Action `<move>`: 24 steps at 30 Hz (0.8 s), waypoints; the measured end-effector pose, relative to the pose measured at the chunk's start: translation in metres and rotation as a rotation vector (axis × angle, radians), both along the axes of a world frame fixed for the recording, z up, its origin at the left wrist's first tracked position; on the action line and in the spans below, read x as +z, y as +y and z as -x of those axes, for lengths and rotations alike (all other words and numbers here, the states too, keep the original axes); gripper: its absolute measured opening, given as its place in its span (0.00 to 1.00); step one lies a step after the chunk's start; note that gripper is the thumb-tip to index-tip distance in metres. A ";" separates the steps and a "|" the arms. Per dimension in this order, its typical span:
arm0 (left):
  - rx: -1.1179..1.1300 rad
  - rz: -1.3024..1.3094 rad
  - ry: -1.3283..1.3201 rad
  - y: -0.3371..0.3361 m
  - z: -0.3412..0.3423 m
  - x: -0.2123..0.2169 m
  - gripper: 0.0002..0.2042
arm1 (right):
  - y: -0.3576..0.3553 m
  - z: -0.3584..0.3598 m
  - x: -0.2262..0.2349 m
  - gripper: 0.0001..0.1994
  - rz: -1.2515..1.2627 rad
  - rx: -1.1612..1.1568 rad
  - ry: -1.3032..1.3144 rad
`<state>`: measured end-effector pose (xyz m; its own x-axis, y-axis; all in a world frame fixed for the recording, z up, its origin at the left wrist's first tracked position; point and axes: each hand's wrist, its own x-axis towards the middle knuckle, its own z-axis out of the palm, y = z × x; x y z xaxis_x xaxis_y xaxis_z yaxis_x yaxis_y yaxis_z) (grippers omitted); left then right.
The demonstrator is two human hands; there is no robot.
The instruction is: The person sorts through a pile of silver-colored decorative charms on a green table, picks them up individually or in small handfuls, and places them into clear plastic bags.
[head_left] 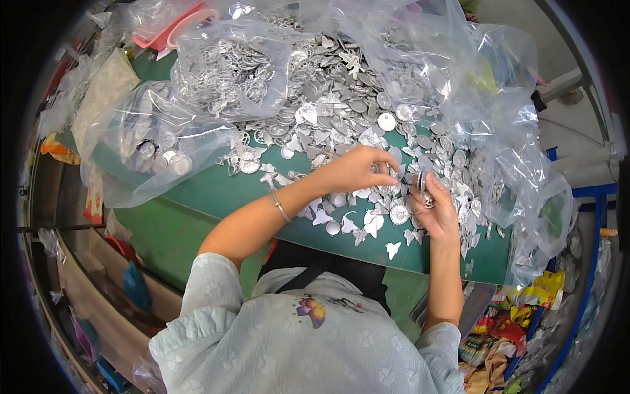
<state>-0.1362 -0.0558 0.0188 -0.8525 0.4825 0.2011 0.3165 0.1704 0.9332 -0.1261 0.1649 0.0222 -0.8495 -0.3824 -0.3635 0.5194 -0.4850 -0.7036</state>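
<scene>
My left hand (pixel 362 169) is over the near part of a heap of silver metal charms (pixel 328 98), its thumb and forefinger curled toward each other. Whether a small piece sits between those fingertips is too small to make out. Just to its right, my right hand (pixel 438 211) is turned palm up with fingers curled around a few round silver metal charms (pixel 425 190). Beneath both hands, loose flat charms in round, butterfly and other shapes lie scattered, among them a butterfly-shaped one (pixel 392 250) near the table's front edge.
Clear plastic bags of silver charms (pixel 230 72) stand at the back left, with a smaller bag (pixel 154 157) nearer. More clear plastic (pixel 518 131) drapes the right side of the green table (pixel 203 190). A pink tray (pixel 167 29) lies far left; colourful packets (pixel 505 328) sit below right.
</scene>
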 end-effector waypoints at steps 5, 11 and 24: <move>0.008 0.036 -0.068 0.007 -0.010 0.005 0.12 | -0.026 -0.010 0.002 0.09 -0.232 -0.058 0.055; 0.276 -0.089 0.323 0.013 -0.008 -0.004 0.08 | -0.034 -0.015 0.012 0.15 -0.378 -0.062 0.361; 0.301 0.002 0.543 0.010 -0.011 0.006 0.12 | -0.041 -0.016 0.021 0.15 -0.143 -0.061 0.066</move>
